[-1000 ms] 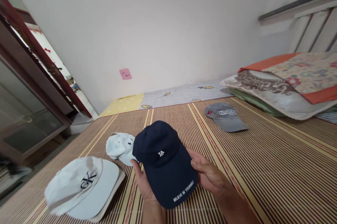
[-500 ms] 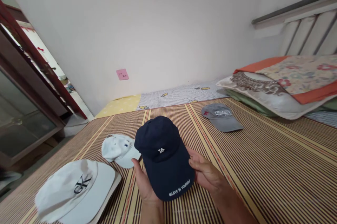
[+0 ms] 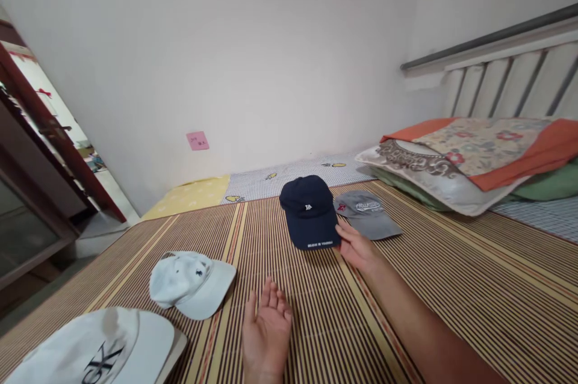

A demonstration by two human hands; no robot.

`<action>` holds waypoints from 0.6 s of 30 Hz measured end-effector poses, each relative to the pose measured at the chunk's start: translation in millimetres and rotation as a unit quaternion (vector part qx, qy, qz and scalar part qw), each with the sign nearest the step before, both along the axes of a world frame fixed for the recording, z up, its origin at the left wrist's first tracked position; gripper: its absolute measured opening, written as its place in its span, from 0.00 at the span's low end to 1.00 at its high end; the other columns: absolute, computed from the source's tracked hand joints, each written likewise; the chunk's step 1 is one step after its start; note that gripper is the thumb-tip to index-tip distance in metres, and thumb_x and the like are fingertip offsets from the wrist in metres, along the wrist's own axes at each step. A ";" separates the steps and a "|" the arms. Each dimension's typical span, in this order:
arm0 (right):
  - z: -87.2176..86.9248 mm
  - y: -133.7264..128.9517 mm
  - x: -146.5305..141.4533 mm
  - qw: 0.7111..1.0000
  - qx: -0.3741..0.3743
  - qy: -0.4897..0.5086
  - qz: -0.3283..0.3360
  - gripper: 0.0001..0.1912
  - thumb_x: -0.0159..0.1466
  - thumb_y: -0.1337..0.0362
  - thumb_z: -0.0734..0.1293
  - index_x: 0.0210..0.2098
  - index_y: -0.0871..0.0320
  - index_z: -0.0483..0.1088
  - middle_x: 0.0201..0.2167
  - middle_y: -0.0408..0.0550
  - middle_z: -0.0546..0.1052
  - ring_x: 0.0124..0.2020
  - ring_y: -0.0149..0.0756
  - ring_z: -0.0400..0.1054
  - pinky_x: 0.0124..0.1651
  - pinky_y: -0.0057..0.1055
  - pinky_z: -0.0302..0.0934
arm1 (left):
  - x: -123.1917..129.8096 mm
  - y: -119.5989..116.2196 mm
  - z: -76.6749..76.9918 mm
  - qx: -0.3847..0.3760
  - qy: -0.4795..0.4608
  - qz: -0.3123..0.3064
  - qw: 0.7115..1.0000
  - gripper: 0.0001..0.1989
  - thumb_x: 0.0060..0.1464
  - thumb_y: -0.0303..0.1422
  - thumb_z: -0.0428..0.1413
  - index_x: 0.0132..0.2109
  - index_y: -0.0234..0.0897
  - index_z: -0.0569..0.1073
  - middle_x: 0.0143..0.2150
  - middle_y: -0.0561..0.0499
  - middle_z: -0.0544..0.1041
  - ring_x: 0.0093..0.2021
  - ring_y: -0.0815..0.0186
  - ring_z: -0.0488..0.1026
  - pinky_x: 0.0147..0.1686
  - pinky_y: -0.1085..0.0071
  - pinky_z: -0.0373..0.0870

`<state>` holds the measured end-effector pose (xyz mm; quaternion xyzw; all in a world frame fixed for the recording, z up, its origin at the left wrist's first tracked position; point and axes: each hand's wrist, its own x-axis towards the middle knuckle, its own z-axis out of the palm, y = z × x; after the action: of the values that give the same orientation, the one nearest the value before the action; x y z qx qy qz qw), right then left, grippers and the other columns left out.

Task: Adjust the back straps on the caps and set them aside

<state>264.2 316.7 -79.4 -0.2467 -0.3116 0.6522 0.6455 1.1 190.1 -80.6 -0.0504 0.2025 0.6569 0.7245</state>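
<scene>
A navy cap (image 3: 307, 212) with a small white logo and lettering on its brim is held out over the striped mat, in front of the wall. My right hand (image 3: 356, 245) grips the right edge of its brim. Palm up and fingers apart, my left hand (image 3: 267, 327) is nearer to me and holds nothing. Just right of the navy cap lies a grey cap (image 3: 374, 221). A small white cap (image 3: 192, 281) rests to the left, and a larger white cap (image 3: 106, 348) with black letters is at the lower left, on top of another pale brim.
The striped mat (image 3: 316, 324) covers the bed. A patterned pillow (image 3: 424, 173) and an orange-edged floral cloth (image 3: 497, 146) lie at the right, below a radiator (image 3: 510, 86). A pink note (image 3: 197, 140) is on the wall; a door frame stands at far left.
My left hand has let go of the navy cap and lies open. My right hand has carried the cap forward, away from me, close beside the grey cap. The view has shifted slightly.
</scene>
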 end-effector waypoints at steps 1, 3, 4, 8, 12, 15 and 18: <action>-2.0 14.2 6.5 1.000 0.000 -0.003 -0.005 0.20 0.59 0.65 0.79 0.50 0.50 0.79 0.50 0.44 0.86 0.53 0.38 0.79 0.57 0.33 0.73 | 1.6 0.2 -1.0 -0.003 -0.003 -0.007 1.000 0.19 0.72 0.34 0.45 0.49 0.32 0.80 0.37 0.43 0.84 0.35 0.61 0.82 0.36 0.67 0.78; -7.1 39.0 17.8 1.000 0.000 -0.011 -0.014 0.19 0.59 0.66 0.78 0.49 0.50 0.79 0.49 0.45 0.86 0.51 0.40 0.80 0.52 0.34 0.75 | 4.6 2.0 -8.1 0.004 -0.005 -0.014 1.000 0.18 0.72 0.33 0.46 0.50 0.32 0.80 0.38 0.42 0.83 0.35 0.61 0.81 0.36 0.67 0.78; -10.4 49.3 22.5 1.000 -0.002 -0.016 -0.018 0.18 0.59 0.67 0.78 0.48 0.50 0.79 0.48 0.46 0.86 0.50 0.41 0.81 0.50 0.34 0.76 | 6.1 3.1 -13.0 0.009 -0.003 -0.012 1.000 0.17 0.72 0.32 0.47 0.50 0.32 0.80 0.38 0.42 0.83 0.36 0.62 0.81 0.36 0.68 0.78; -31.0 76.2 34.5 0.999 -0.025 -0.029 -0.033 0.14 0.61 0.69 0.75 0.45 0.49 0.78 0.44 0.44 0.86 0.43 0.38 0.82 0.42 0.31 0.77 | 12.7 4.2 -26.6 0.043 0.004 -0.019 0.999 0.15 0.71 0.32 0.49 0.51 0.32 0.80 0.39 0.42 0.83 0.36 0.64 0.81 0.36 0.70 0.77; -56.9 82.6 40.0 0.996 -0.062 -0.047 -0.039 0.12 0.64 0.73 0.71 0.44 0.51 0.78 0.42 0.44 0.86 0.40 0.35 0.81 0.44 0.30 0.76 | 17.8 1.6 -17.5 0.027 -0.012 -0.046 0.999 0.19 0.73 0.33 0.47 0.47 0.30 0.81 0.36 0.42 0.82 0.34 0.64 0.80 0.34 0.69 0.75; -72.7 79.7 42.9 0.992 -0.086 -0.077 -0.048 0.08 0.67 0.72 0.70 0.43 0.53 0.78 0.43 0.46 0.85 0.42 0.35 0.80 0.46 0.33 0.75 | 19.4 1.1 -7.0 -0.014 -0.010 -0.040 0.999 0.22 0.74 0.34 0.44 0.44 0.29 0.82 0.33 0.43 0.81 0.30 0.64 0.78 0.30 0.69 0.72; -83.9 75.0 44.7 0.986 -0.097 -0.120 -0.070 0.06 0.71 0.65 0.70 0.46 0.58 0.76 0.47 0.49 0.81 0.44 0.38 0.78 0.48 0.39 0.75 | 19.7 0.9 -4.4 -0.015 -0.006 -0.040 0.999 0.22 0.73 0.33 0.45 0.44 0.29 0.82 0.33 0.43 0.81 0.30 0.64 0.79 0.31 0.69 0.72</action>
<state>308.9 391.8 -163.3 -0.4057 -0.3045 0.5983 0.6203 20.8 191.0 -84.9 -0.0568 0.2094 0.6239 0.7507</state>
